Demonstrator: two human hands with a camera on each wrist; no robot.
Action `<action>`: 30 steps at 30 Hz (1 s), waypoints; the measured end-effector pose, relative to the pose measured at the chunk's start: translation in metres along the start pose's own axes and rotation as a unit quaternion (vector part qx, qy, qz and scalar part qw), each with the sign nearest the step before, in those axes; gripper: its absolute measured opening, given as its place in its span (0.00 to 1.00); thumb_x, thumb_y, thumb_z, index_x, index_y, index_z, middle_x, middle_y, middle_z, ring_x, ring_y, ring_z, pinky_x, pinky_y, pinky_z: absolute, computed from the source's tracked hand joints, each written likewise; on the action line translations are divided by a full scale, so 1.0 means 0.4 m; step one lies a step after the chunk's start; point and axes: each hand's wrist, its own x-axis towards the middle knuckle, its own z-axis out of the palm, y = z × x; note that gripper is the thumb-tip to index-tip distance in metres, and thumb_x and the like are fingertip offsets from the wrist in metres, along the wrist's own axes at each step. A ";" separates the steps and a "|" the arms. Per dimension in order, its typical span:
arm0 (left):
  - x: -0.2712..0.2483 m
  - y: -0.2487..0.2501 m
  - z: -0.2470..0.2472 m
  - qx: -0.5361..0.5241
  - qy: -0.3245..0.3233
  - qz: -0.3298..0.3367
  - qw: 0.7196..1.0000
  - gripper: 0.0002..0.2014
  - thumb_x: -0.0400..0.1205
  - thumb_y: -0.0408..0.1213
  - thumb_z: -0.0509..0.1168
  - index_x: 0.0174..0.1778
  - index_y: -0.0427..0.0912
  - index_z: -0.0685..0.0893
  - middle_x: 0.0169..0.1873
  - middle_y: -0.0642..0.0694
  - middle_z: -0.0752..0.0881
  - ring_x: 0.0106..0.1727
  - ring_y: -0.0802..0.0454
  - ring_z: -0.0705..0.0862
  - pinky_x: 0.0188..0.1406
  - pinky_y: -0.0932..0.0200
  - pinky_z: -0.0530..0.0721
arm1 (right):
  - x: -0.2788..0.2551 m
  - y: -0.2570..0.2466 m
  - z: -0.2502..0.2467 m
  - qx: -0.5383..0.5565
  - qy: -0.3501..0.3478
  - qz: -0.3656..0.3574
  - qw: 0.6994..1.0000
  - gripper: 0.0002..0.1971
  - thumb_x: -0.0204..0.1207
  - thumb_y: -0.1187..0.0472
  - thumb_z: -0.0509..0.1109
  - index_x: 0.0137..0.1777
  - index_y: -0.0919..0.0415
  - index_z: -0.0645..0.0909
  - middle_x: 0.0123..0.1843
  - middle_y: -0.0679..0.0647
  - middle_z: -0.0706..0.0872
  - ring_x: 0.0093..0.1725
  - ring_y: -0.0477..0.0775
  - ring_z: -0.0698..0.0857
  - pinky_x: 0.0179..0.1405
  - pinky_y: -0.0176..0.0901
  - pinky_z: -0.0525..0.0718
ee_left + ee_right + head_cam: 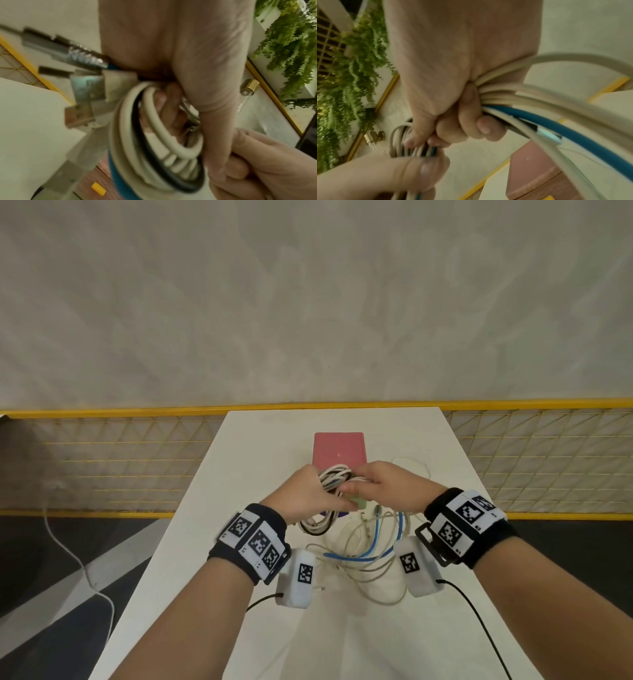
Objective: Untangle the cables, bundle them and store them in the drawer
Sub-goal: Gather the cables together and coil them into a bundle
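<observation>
You wear a black wristband [251, 542] on your left wrist and another [469, 525] on your right, each carrying white tags printed with black square codes. A white camera box [298, 577] with a thin black lead hangs under each wrist. Your forearms are bare.

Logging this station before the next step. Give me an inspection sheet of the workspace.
Surface: white table, mostly bare at the far end.
Job's things: coil of white and dark cables held above the table; pink box behind it, a drawer cannot be made out.
Clutter: small green item under the hands, unclear.
Grippers: left hand grips the coil; right hand grips cable strands, fingers curled round them.
Cables: blue cable and loose white cables lie in a tangle on the table.
Surroundings: yellow mesh fence, plain wall, greenery.
</observation>
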 end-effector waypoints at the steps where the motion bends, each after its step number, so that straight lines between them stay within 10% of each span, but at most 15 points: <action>1: -0.003 0.002 0.001 -0.010 0.004 -0.015 1.000 0.13 0.75 0.32 0.75 0.29 0.47 0.80 0.14 0.61 0.76 0.17 0.66 0.73 0.22 0.71 0.69 | -0.002 -0.002 -0.001 0.034 0.004 -0.003 0.999 0.10 0.82 0.56 0.65 0.53 0.59 0.85 0.34 0.39 0.87 0.33 0.32 0.82 0.36 0.26 0.77; 5: -0.012 -0.002 -0.008 -0.029 0.018 -0.007 0.999 0.09 0.80 0.46 0.71 0.36 0.46 0.87 0.26 0.52 0.86 0.30 0.63 0.80 0.35 0.67 0.75 | -0.023 0.019 -0.015 0.057 0.026 -0.009 0.998 0.12 0.82 0.54 0.63 0.51 0.61 0.85 0.28 0.42 0.81 0.27 0.38 0.76 0.32 0.32 0.74; 7: -0.018 -0.013 -0.014 -0.087 0.015 0.010 0.996 0.10 0.83 0.45 0.67 0.43 0.43 0.89 0.39 0.38 0.90 0.41 0.57 0.88 0.44 0.67 0.80 | -0.043 0.040 -0.018 0.048 0.037 -0.005 0.998 0.10 0.82 0.53 0.62 0.43 0.44 0.83 0.28 0.48 0.78 0.28 0.46 0.78 0.35 0.42 0.77; 9: -0.020 -0.021 -0.012 -0.163 0.012 0.030 0.986 0.09 0.85 0.38 0.64 0.42 0.43 0.86 0.33 0.36 0.86 0.34 0.52 0.88 0.38 0.63 0.83 | -0.059 0.063 -0.012 0.048 0.045 -0.013 0.998 0.16 0.83 0.54 0.60 0.38 0.32 0.79 0.31 0.50 0.77 0.32 0.51 0.81 0.38 0.47 0.81; 12: -0.007 -0.018 0.002 -0.250 0.059 0.014 0.966 0.13 0.85 0.42 0.64 0.41 0.38 0.86 0.20 0.47 0.69 0.22 0.49 0.76 0.35 0.53 0.83 | -0.062 0.062 0.016 0.067 0.081 -0.007 0.994 0.11 0.85 0.53 0.56 0.45 0.40 0.77 0.31 0.51 0.74 0.29 0.48 0.78 0.37 0.51 0.83; 18: 0.024 0.001 0.034 -0.122 0.200 -0.024 0.972 0.28 0.76 0.65 0.62 0.35 0.39 0.81 0.23 0.44 0.84 0.23 0.54 0.83 0.31 0.58 0.83 | -0.020 -0.020 0.075 0.003 0.182 -0.022 0.983 0.12 0.86 0.55 0.53 0.41 0.48 0.72 0.29 0.43 0.74 0.25 0.39 0.75 0.28 0.29 0.73; 22: 0.027 0.022 0.062 -0.197 0.175 -0.021 0.965 0.14 0.78 0.55 0.69 0.38 0.48 0.79 0.22 0.54 0.84 0.30 0.57 0.85 0.29 0.66 0.81 | 0.011 -0.033 0.110 -0.040 0.150 -0.026 0.988 0.16 0.84 0.66 0.53 0.35 0.61 0.75 0.28 0.57 0.79 0.26 0.54 0.76 0.26 0.43 0.75; 25: 0.029 0.013 0.057 -0.220 0.181 -0.020 0.958 0.11 0.77 0.50 0.73 0.41 0.49 0.80 0.28 0.55 0.87 0.36 0.57 0.87 0.34 0.63 0.83 | 0.019 -0.019 0.126 -0.053 0.142 -0.028 0.988 0.10 0.81 0.66 0.56 0.48 0.68 0.78 0.37 0.65 0.85 0.34 0.61 0.85 0.37 0.62 0.83; 30: 0.048 0.000 0.020 -0.148 0.312 -0.017 0.938 0.11 0.82 0.43 0.67 0.41 0.39 0.83 0.30 0.48 0.86 0.32 0.50 0.85 0.32 0.60 0.81 | -0.007 -0.012 0.121 0.122 0.139 -0.040 0.982 0.20 0.78 0.62 0.69 0.64 0.55 0.63 0.45 0.56 0.89 0.35 0.54 0.86 0.36 0.45 0.86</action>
